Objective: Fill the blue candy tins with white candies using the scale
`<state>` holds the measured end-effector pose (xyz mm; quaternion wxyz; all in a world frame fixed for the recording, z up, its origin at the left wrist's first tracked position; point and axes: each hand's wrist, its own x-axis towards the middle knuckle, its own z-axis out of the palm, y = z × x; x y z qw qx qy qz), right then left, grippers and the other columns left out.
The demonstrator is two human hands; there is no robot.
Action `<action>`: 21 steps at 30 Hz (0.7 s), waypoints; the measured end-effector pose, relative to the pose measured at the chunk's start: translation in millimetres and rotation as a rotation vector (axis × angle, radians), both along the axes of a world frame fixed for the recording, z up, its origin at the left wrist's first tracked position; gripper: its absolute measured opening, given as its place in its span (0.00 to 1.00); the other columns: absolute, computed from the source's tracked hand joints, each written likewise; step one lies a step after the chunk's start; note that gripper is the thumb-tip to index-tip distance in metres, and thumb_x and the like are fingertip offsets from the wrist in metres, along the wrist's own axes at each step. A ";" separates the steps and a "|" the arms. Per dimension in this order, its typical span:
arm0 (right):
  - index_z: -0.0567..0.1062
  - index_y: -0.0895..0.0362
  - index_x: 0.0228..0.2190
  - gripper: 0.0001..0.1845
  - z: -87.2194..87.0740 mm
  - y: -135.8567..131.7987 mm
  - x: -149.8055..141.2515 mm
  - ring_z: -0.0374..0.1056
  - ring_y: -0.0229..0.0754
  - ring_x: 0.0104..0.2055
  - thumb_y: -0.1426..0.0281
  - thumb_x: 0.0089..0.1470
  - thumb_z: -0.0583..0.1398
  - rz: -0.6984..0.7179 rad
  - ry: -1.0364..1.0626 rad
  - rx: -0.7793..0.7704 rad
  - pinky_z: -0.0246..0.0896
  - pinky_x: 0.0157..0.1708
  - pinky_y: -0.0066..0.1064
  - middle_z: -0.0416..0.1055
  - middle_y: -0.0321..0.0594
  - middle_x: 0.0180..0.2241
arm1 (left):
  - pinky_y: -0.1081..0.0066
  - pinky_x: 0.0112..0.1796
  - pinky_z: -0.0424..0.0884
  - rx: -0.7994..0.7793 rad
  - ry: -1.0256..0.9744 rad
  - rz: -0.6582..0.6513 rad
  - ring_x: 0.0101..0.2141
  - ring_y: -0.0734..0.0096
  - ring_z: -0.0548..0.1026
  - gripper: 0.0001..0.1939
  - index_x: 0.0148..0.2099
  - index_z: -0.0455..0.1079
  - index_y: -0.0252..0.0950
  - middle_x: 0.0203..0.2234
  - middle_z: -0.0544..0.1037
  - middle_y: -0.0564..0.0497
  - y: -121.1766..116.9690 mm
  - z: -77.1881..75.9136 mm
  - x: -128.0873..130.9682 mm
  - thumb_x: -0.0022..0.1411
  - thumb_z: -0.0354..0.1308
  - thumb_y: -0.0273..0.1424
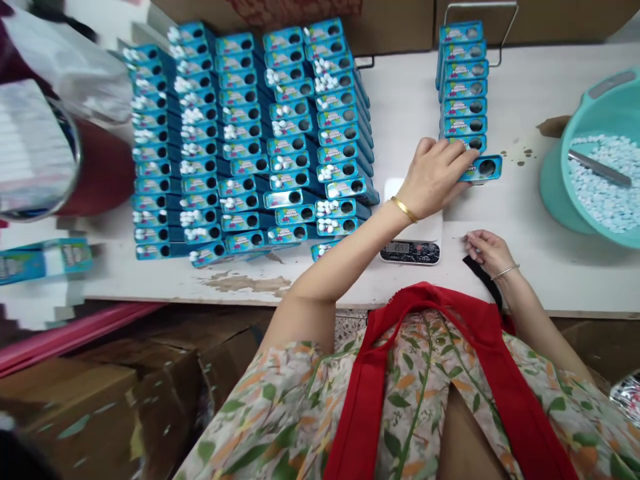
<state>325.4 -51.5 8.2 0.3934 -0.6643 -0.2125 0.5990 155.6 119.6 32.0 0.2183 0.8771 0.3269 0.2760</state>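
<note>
My left hand, with a gold bracelet, reaches across the table and is closed on a blue tin at the near end of the right-hand row of tins. That tin has a round dark hole in its end. Under my left forearm lies a digital scale with a lit display, its platform partly hidden. My right hand, wearing a thin bangle, is low over the table with its fingers curled together. Whether it holds anything small cannot be made out. A black strip lies beside it.
Several rows of blue tins fill the left of the table, many with white tablets on their ends. A turquoise tub at right holds white tablets and a metal scoop. A dark red bucket stands at far left.
</note>
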 end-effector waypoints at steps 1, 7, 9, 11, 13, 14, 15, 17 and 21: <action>0.73 0.59 0.26 0.32 0.1 -0.7 0.1 0.56 0.28 0.17 0.46 0.33 0.76 -0.002 0.002 0.001 0.40 0.13 0.22 0.68 0.35 0.22 | 0.49 0.57 0.63 0.001 0.012 0.002 0.53 0.50 0.72 0.21 0.56 0.69 0.40 0.50 0.73 0.44 4.6 -3.8 9.9 0.68 0.59 0.48; 0.74 0.59 0.27 0.29 2.4 -0.2 3.7 0.57 0.28 0.17 0.50 0.35 0.75 0.010 0.007 -0.018 0.41 0.14 0.22 0.69 0.36 0.23 | 0.51 0.56 0.64 0.052 0.164 0.024 0.57 0.50 0.70 0.18 0.59 0.67 0.39 0.54 0.73 0.39 7.3 -9.6 27.0 0.72 0.56 0.39; 0.76 0.59 0.32 0.28 3.1 5.1 6.5 0.57 0.29 0.17 0.52 0.36 0.75 0.026 0.022 -0.037 0.40 0.14 0.21 0.70 0.36 0.23 | 0.49 0.57 0.63 0.071 0.188 0.052 0.60 0.49 0.69 0.20 0.62 0.65 0.41 0.58 0.71 0.39 1.4 4.2 9.0 0.72 0.56 0.40; 0.77 0.59 0.40 0.30 3.6 15.0 8.9 0.57 0.29 0.17 0.55 0.37 0.75 0.046 0.025 -0.055 0.41 0.14 0.21 0.70 0.35 0.23 | 0.49 0.59 0.62 0.075 0.201 0.069 0.61 0.50 0.69 0.21 0.63 0.64 0.43 0.59 0.71 0.43 -6.9 22.8 -24.4 0.73 0.54 0.44; 0.77 0.60 0.45 0.30 3.4 29.0 9.1 0.57 0.29 0.17 0.59 0.41 0.73 0.077 -0.018 -0.068 0.43 0.14 0.21 0.70 0.34 0.23 | 0.49 0.60 0.62 0.057 0.219 0.109 0.59 0.52 0.70 0.21 0.62 0.65 0.45 0.57 0.72 0.45 -19.9 40.2 -71.0 0.74 0.49 0.48; 0.78 0.60 0.46 0.29 2.9 36.6 8.0 0.57 0.29 0.17 0.61 0.43 0.71 0.102 -0.051 -0.075 0.44 0.15 0.21 0.70 0.35 0.23 | 0.49 0.60 0.62 0.044 0.233 0.151 0.58 0.53 0.71 0.21 0.60 0.66 0.44 0.55 0.73 0.46 -29.1 46.7 -97.1 0.75 0.46 0.48; 0.78 0.61 0.47 0.26 2.2 44.0 6.1 0.57 0.29 0.17 0.64 0.45 0.70 0.129 -0.083 -0.081 0.45 0.15 0.21 0.70 0.35 0.23 | 0.49 0.59 0.62 0.034 0.253 0.204 0.57 0.54 0.71 0.21 0.58 0.67 0.44 0.54 0.74 0.46 -40.1 50.9 -123.7 0.75 0.45 0.49; 0.79 0.61 0.46 0.21 0.1 56.6 0.9 0.57 0.30 0.17 0.68 0.49 0.67 0.183 -0.117 -0.089 0.46 0.15 0.21 0.70 0.36 0.23 | 0.49 0.57 0.65 0.031 0.310 0.300 0.53 0.55 0.73 0.21 0.52 0.70 0.42 0.50 0.76 0.46 -66.5 51.2 -173.5 0.74 0.45 0.50; 0.81 0.60 0.44 0.16 -6.5 68.9 -10.4 0.57 0.30 0.17 0.72 0.53 0.63 0.273 -0.128 -0.050 0.48 0.15 0.21 0.69 0.36 0.22 | 0.50 0.53 0.66 0.021 0.406 0.303 0.50 0.54 0.74 0.24 0.47 0.73 0.42 0.49 0.75 0.45 -117.0 21.6 -234.0 0.67 0.54 0.57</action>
